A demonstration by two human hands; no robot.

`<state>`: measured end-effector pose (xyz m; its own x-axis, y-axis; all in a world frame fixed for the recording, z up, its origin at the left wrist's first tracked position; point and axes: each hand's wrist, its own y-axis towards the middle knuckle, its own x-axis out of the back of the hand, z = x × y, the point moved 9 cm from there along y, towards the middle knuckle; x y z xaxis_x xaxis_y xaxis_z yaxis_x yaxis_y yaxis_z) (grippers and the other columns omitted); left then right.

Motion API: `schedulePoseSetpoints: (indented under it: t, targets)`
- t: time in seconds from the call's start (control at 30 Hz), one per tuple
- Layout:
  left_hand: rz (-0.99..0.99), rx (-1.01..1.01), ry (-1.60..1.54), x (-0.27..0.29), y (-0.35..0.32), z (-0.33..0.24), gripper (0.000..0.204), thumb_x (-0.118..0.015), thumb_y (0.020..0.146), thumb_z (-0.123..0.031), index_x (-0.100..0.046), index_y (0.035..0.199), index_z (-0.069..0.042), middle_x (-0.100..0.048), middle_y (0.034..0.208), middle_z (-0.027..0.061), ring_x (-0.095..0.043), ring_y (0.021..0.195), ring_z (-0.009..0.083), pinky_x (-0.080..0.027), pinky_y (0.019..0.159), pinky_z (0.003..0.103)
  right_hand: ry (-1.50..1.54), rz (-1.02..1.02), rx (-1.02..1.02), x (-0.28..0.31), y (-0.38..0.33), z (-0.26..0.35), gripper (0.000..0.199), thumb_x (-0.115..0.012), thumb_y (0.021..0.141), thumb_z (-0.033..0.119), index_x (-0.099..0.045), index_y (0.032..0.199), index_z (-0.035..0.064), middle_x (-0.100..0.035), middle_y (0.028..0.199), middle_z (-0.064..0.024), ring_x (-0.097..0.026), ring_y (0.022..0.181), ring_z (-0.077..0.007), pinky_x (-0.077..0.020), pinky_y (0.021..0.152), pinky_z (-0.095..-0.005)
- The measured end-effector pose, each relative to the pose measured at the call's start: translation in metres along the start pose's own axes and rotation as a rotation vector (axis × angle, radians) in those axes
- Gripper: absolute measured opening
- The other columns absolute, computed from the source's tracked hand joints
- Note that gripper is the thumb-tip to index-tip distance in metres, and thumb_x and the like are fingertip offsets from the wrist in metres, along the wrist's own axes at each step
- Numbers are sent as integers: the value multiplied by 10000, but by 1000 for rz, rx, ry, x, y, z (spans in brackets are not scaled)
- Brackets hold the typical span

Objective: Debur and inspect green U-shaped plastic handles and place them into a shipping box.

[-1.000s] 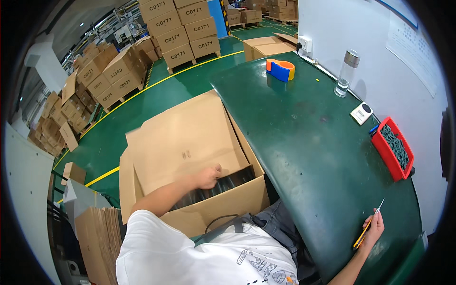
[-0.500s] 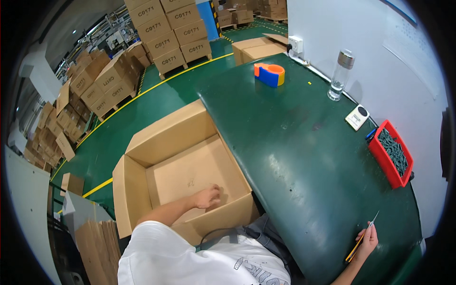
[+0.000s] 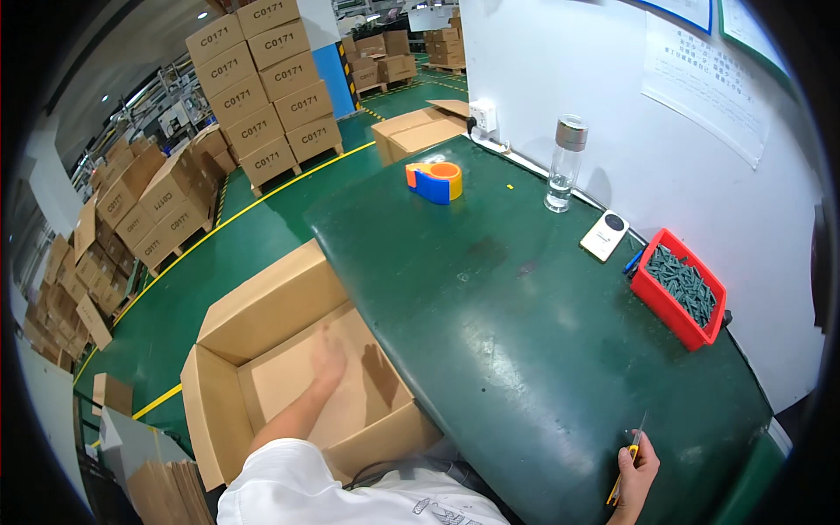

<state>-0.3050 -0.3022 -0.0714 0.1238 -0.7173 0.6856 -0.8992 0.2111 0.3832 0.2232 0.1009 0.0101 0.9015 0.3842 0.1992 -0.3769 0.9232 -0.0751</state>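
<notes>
My left hand (image 3: 329, 357) is inside an open cardboard box (image 3: 262, 297), over its bottom. Its fingers look stretched out, slightly blurred, with nothing visible in them, and its shadow falls on the box's right inner wall. At the near right of the green table (image 3: 525, 350), my right hand (image 3: 640, 472) is closed around a yellow utility knife (image 3: 615, 490). The thin blade sticks out past the fingers, pointing away from me. The box stands against the table's left edge, flaps folded outward.
On the table are a blue and orange tape dispenser (image 3: 435, 184), a clear bottle (image 3: 564, 166), a small white device (image 3: 605, 236) and a red bin (image 3: 678, 315) of green plugs. A white wall (image 3: 560, 70) bounds the right. Stacked cartons (image 3: 262, 131) stand on the floor beyond.
My left hand has moved farther into the box, its fingers now straighter than the earlier curled pose. My right hand still holds the knife. The whole view has shifted.
</notes>
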Motion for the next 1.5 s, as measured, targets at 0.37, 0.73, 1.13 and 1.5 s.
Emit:
schedulePoseSetpoints:
  t: [0.37,0.73,1.13,1.5]
  targets:
    - [31,-585,-866,-36,2,-313,373,-514,850,60,-445,1209,-15,-606,1010,128,-622,837,178,-506,683,276,-69,-42,49,-1,1,-9,336,-631,793,38,-570,1100,-83,-517,811,19,-427,698,-50,-363,628,-190]
    - [529,-967,-1141,-156,-136,-478,319,-560,731,81,-603,1034,-6,-661,904,145,-659,796,282,-531,698,348,-380,-197,141,29,-1,4,327,-630,801,69,-600,1124,23,-550,729,-38,-521,623,-160,-434,562,-283]
    - [712,-888,-1072,-153,-134,-473,251,-480,768,146,-586,962,29,-630,807,134,-610,606,187,-479,534,262,-1478,-757,71,204,-45,146,182,-553,824,137,-589,1001,113,-605,776,-151,-627,701,-347,-512,602,-456]
    - [759,-872,-1049,-157,-131,-473,209,-474,749,149,-606,850,22,-624,805,132,-601,586,182,-474,533,263,-1573,-1046,-743,448,-147,129,333,-499,905,319,-544,1131,79,-667,950,-170,-634,916,-356,-507,791,-449]
